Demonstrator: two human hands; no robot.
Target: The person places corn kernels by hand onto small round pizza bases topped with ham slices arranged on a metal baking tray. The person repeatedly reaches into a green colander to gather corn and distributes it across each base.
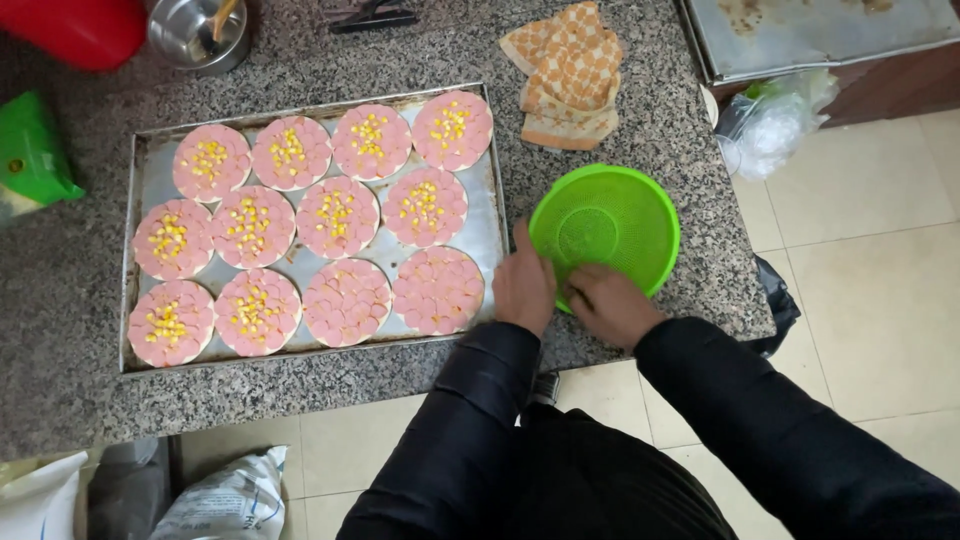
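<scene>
Granite counter (60, 300): both hands on green strainer (610, 215) rim at 7 o'clock, left hand (522, 285) and right hand (608, 305) pinching it. Looks light, stiff plastic; rim's the grab point.

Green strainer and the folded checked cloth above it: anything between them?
Nothing. In the head view, only bare speckled granite counter separates the green strainer from the folded cloth. Both hands, left hand and right hand, are at the strainer's near rim.

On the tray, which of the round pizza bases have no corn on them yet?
The two bases at the right end of the front row, nearest the left hand: only pink sausage slices, while the other nine carry yellow corn.
</scene>
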